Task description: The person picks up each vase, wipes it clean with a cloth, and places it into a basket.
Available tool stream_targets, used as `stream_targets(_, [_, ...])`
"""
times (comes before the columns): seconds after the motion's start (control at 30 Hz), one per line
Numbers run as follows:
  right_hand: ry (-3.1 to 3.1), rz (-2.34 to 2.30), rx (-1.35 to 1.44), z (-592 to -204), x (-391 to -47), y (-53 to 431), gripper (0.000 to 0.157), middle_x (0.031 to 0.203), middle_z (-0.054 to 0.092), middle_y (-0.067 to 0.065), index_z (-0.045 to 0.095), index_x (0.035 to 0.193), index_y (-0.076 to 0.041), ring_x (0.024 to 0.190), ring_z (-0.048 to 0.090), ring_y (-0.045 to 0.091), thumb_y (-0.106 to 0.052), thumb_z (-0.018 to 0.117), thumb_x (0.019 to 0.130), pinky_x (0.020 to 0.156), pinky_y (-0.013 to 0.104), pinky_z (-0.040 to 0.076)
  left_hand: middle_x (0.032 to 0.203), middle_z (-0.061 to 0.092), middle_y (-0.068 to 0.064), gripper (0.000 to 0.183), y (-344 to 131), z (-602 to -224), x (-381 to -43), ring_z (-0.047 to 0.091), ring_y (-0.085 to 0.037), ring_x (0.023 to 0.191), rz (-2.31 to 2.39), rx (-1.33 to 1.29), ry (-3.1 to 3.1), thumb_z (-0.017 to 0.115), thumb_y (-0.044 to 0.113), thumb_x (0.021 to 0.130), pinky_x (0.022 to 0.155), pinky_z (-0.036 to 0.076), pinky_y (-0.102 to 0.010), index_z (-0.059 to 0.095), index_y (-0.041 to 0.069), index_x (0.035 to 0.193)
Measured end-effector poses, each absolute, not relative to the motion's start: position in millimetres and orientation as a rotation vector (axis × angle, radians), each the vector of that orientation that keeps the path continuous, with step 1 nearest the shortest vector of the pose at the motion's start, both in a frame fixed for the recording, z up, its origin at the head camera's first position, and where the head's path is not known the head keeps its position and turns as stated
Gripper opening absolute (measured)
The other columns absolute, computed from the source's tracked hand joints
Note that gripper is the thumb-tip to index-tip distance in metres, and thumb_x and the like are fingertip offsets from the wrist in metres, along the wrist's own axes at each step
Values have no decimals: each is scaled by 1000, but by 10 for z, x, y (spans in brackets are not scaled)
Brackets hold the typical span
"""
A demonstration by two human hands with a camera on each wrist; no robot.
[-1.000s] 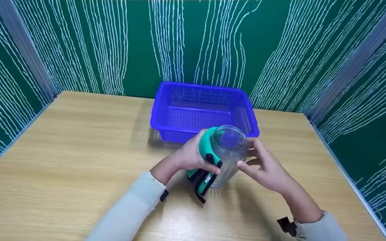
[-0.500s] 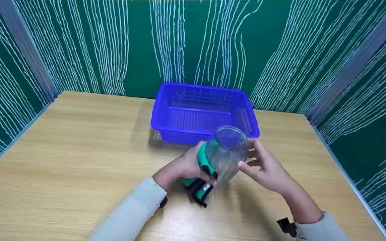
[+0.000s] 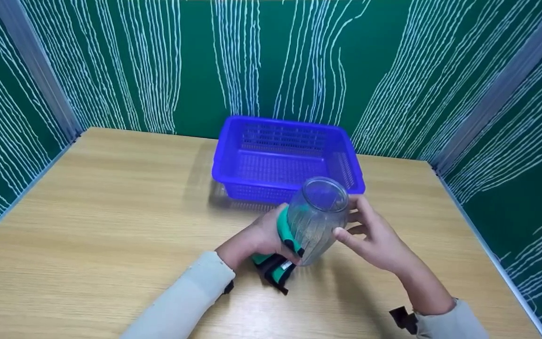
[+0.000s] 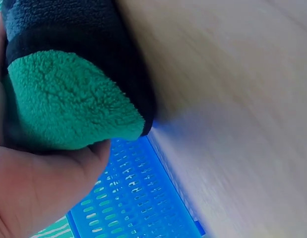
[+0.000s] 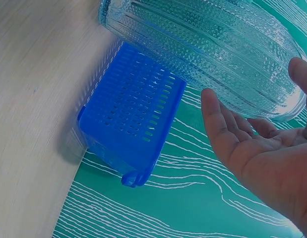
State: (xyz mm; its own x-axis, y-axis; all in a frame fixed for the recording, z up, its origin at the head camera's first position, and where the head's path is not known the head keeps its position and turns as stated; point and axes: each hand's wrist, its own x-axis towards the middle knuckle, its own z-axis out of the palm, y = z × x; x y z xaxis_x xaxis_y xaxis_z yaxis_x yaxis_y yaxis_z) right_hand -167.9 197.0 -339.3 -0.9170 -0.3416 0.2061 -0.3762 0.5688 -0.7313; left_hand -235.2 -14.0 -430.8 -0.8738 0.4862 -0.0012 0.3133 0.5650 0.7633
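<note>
A clear glass vase with a ribbed, bumpy surface leans slightly, mouth up, in front of the basket. On its right side, the fingers and thumb of my right hand hold it; in the right wrist view they sit around the mouth end of the vase. My left hand grips a green and dark grey cloth with black edging, pressed against the vase's left side. The cloth's loose end hangs below the hand. Fluffy green pile of the cloth fills much of the left wrist view.
Behind the vase, a blue perforated plastic basket stands near the back of the wooden table. Green walls with white wavy lines enclose the table at the back and sides.
My left hand and the cloth have slid down along the vase's side toward its base. The right hand and the vase have stayed nearly still.
</note>
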Motion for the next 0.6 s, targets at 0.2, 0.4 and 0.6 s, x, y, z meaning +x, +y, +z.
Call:
stream_targets(0.2, [-2726, 1307, 642, -3485, -1733, 2027, 52, 111, 52, 4, 37, 122, -8, 93, 56, 17, -19, 64, 79, 75, 31, 49, 108, 50, 10, 95, -126, -4318, -2337, 46, -12, 104, 1053, 622, 2654, 87, 42, 34, 92, 37, -31, 39, 27, 114])
stream_targets(0.4, [-2720, 1298, 662, -3631, -1835, 2130, 50, 110, 51, -2, 38, 120, -20, 93, 56, 13, -28, 64, 78, 75, 31, 49, 108, 50, 8, 96, -118, -4324, -2333, 44, -14, 106, 953, 643, 2694, 85, 45, 35, 95, 34, -30, 38, 24, 117])
stream_targets(0.6, [-2756, 1323, 637, -3611, -1841, 2129, 50, 112, 50, -2, 38, 120, -20, 94, 56, 14, -31, 64, 78, 76, 31, 48, 114, 47, 5, 99, -217, -4250, -2379, 41, -14, 110, 864, 691, 2596, 85, 41, 42, 96, 32, -31, 33, 21, 124])
